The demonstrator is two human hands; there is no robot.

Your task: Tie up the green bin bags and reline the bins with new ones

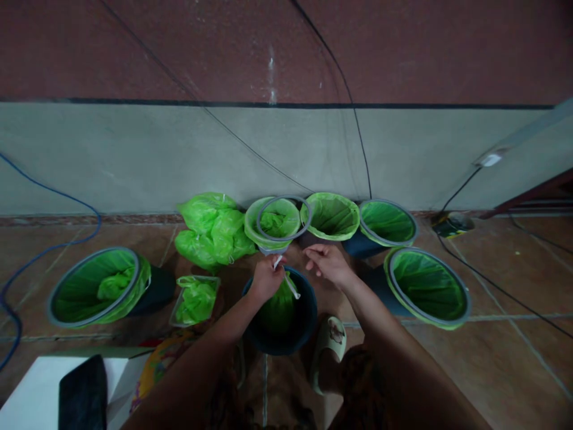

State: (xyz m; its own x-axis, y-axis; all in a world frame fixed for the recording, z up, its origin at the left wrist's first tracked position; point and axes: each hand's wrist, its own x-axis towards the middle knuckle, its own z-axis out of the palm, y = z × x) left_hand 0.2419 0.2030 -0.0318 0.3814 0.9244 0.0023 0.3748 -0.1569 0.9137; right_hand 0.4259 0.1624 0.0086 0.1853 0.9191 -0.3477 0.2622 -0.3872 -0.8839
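Directly in front of me stands a dark blue bin (310,325) with a green trash bag (277,310) inside, its top gathered. My left hand (267,278) is closed around the white drawstring (292,286) at the neck of this bag. One end of the string hangs out over the bag. To the right, above the bin's rim, my right hand (329,263) has loosely bent fingers, apart from the string, and nothing visible in them. Just beyond my hands, a grey ring (308,222) leans over a small bin lined with a green bag (251,221).
Lined bins stand at left (56,301), back (331,197) and right (465,298). Tied green bags (210,233) sit by the wall. A clear container (217,298) holds green plastic. A phone-like black object (83,394) lies front left. Blue cable (54,246) and black cords cross the floor.
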